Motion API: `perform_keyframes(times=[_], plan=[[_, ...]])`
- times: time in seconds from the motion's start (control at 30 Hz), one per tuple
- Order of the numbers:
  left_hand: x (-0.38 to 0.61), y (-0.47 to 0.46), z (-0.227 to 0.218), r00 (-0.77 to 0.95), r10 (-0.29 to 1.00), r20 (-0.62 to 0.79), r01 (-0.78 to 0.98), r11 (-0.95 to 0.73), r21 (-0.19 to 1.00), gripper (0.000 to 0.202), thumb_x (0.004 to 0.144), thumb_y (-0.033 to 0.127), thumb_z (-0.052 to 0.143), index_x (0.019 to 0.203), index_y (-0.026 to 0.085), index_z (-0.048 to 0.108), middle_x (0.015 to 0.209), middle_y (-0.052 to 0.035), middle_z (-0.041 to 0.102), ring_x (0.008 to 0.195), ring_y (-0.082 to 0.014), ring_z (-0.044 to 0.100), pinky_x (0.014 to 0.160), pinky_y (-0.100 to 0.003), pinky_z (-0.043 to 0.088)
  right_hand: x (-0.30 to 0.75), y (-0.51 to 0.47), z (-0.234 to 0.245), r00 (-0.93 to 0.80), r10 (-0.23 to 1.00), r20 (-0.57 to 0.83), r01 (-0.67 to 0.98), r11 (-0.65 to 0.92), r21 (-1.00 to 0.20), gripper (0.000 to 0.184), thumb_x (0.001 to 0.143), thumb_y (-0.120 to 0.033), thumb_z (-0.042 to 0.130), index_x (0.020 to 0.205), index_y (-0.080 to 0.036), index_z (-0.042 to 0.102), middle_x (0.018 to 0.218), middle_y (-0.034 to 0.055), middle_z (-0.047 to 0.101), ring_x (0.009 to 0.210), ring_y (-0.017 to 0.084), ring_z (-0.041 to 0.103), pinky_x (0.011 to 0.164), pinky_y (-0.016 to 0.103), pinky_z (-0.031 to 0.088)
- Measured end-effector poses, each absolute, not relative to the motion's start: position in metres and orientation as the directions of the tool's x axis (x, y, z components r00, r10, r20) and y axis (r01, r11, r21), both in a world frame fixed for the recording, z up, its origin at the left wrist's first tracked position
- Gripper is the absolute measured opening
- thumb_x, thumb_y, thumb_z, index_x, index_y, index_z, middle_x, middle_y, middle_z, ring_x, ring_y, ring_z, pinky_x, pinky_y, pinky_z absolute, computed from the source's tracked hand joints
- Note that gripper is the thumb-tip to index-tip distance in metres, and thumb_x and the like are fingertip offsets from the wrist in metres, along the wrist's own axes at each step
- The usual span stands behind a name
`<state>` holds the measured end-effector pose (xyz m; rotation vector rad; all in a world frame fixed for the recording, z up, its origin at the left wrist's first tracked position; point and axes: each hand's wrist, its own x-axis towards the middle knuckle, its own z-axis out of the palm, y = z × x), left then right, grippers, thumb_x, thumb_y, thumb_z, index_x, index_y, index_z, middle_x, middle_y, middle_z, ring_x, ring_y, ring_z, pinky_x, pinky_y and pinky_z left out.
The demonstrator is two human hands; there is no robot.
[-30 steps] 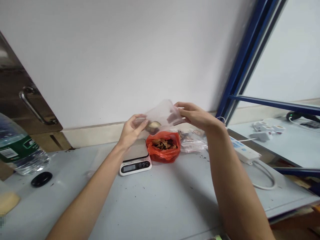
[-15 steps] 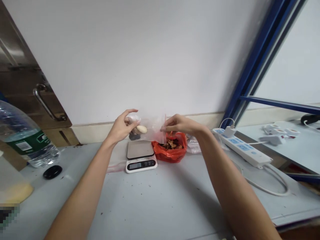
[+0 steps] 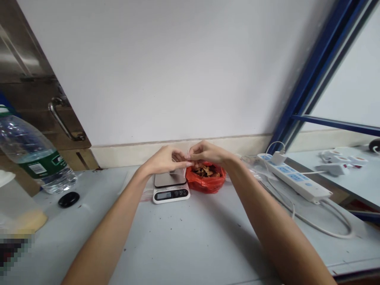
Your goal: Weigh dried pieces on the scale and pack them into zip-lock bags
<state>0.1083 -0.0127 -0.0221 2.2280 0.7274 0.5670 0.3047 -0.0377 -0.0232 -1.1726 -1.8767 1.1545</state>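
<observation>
My left hand (image 3: 162,160) and my right hand (image 3: 208,152) meet above the kitchen scale (image 3: 171,195), fingertips pinched together. Between them is the top of a clear plastic zip bag (image 3: 179,172). The bag hangs over the scale's plate, mostly hidden behind my left hand; whether it rests on the plate I cannot tell. Close under my right hand sits an open red plastic bag (image 3: 207,185) holding dried brown pieces (image 3: 207,171). The scale's display is lit but too small to read.
A large water bottle (image 3: 44,162) and a black lid (image 3: 69,199) stand left, near a whitish container (image 3: 13,198). At right lie a white power strip (image 3: 297,178) and its looping cable (image 3: 326,234). Behind the worktop rises a white wall (image 3: 178,71).
My left hand has moved from the bag's left end to its zip edge, beside my right hand. The bag now hangs down, and the pale oval thing by my left fingers is hidden.
</observation>
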Motion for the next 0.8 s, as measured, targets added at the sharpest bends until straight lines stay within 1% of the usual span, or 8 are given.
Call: perform_keyframes(times=[0.17, 0.3, 0.43, 0.53, 0.6, 0.67, 0.73, 0.8], plan=[[0.097, -0.003, -0.022, 0.795, 0.596, 0.113, 0.319, -0.569, 0.758, 0.030, 0.081, 0.044, 0.064, 0.078, 0.018, 0.076, 0.071, -0.0049, 0.073, 0.067, -0.0175, 0.064, 0.067, -0.027, 0.050, 0.307, -0.033, -0.028, -0.480, 0.874, 0.075, 0.325, 0.257, -0.910, 0.032, 0.062, -0.045, 0.081, 0.060, -0.018, 0.064, 0.054, -0.0043, 0.059, 0.053, 0.010, 0.051, 0.054, 0.023, 0.041], [0.098, -0.003, -0.022, 0.773, 0.623, 0.122, 0.333, -0.562, 0.757, 0.022, 0.076, 0.036, 0.064, 0.077, 0.018, 0.077, 0.069, -0.0037, 0.073, 0.065, -0.0167, 0.064, 0.064, -0.026, 0.049, 0.309, -0.029, -0.031, -0.495, 0.866, 0.071, 0.326, 0.261, -0.909, 0.032, 0.061, -0.046, 0.079, 0.059, -0.017, 0.065, 0.056, -0.0032, 0.060, 0.056, 0.011, 0.053, 0.057, 0.025, 0.042], [0.102, -0.008, -0.019, 0.741, 0.658, 0.136, 0.374, -0.573, 0.729, 0.019, 0.070, 0.029, 0.059, 0.064, 0.018, 0.074, 0.060, -0.0026, 0.070, 0.059, -0.0159, 0.062, 0.060, -0.025, 0.046, 0.305, -0.033, -0.026, -0.487, 0.872, 0.056, 0.364, 0.261, -0.894, 0.025, 0.063, -0.041, 0.073, 0.061, -0.017, 0.068, 0.056, -0.0025, 0.061, 0.056, 0.012, 0.052, 0.057, 0.026, 0.040], [0.101, -0.009, -0.016, 0.721, 0.680, 0.136, 0.404, -0.571, 0.714, 0.019, 0.066, 0.024, 0.056, 0.057, 0.019, 0.072, 0.055, -0.0013, 0.067, 0.055, -0.0149, 0.060, 0.057, -0.024, 0.045, 0.302, -0.038, -0.020, -0.458, 0.889, 0.004, 0.448, 0.235, -0.863, 0.014, 0.065, -0.029, 0.066, 0.058, -0.018, 0.066, 0.053, -0.0027, 0.059, 0.054, 0.012, 0.050, 0.054, 0.026, 0.038], [0.097, -0.007, -0.015, 0.674, 0.721, 0.161, 0.415, -0.550, 0.725, 0.016, 0.063, 0.022, 0.057, 0.054, 0.019, 0.071, 0.054, -0.0012, 0.067, 0.055, -0.0153, 0.061, 0.056, -0.024, 0.047, 0.301, -0.041, -0.016, -0.366, 0.930, -0.025, 0.530, 0.186, -0.828, 0.017, 0.066, -0.022, 0.058, 0.049, -0.019, 0.058, 0.049, -0.0035, 0.052, 0.050, 0.011, 0.045, 0.052, 0.026, 0.034], [0.092, -0.002, -0.014, 0.554, 0.802, 0.223, 0.423, -0.503, 0.754, 0.014, 0.062, 0.023, 0.061, 0.052, 0.019, 0.070, 0.055, -0.0022, 0.068, 0.055, -0.0159, 0.062, 0.057, -0.025, 0.048, 0.302, -0.043, -0.014, -0.189, 0.982, -0.014, 0.628, 0.110, -0.771, 0.025, 0.068, -0.019, 0.054, 0.044, -0.021, 0.047, 0.046, -0.0042, 0.044, 0.049, 0.011, 0.038, 0.051, 0.028, 0.030], [0.089, 0.002, -0.014, 0.406, 0.870, 0.280, 0.434, -0.454, 0.778, 0.013, 0.062, 0.024, 0.063, 0.052, 0.018, 0.069, 0.056, -0.0032, 0.069, 0.055, -0.0163, 0.063, 0.057, -0.025, 0.049, 0.301, -0.044, -0.012, 0.010, 0.997, 0.080, 0.706, 0.050, -0.707, 0.026, 0.069, -0.018, 0.056, 0.047, -0.022, 0.044, 0.049, -0.0042, 0.041, 0.052, 0.012, 0.038, 0.052, 0.028, 0.030], [0.090, 0.002, -0.014, 0.300, 0.897, 0.325, 0.467, -0.435, 0.770, 0.013, 0.063, 0.024, 0.064, 0.053, 0.018, 0.069, 0.055, -0.0031, 0.069, 0.055, -0.0169, 0.064, 0.057, -0.025, 0.049, 0.297, -0.044, -0.011, 0.106, 0.963, 0.247, 0.757, 0.083, -0.648, 0.016, 0.067, -0.015, 0.059, 0.056, -0.021, 0.050, 0.061, -0.0022, 0.051, 0.061, 0.014, 0.047, 0.058, 0.027, 0.036]])
